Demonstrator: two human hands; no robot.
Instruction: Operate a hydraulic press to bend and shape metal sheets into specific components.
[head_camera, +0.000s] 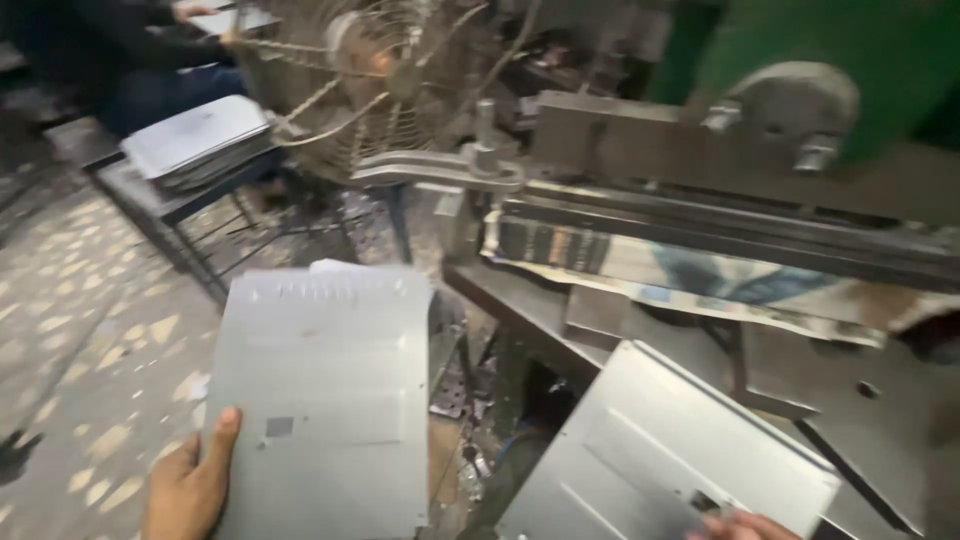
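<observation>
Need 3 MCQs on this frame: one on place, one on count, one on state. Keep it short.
1. Where is the stack of sheets?
A. on a dark stand at upper left
B. on the floor by the left hand
C. on the press bed

2. How many grey sheet-metal panels do the person's own hands hold?
A. one
B. two
C. four

3. How does the left hand hold its panel?
A. thumb on top at the lower left edge
B. pinched at the top edge
C. not touching

Answers: 1 A, it rests on the stand; 2 B, the right hand holds the second panel; 3 A, thumb lies on it.
</observation>
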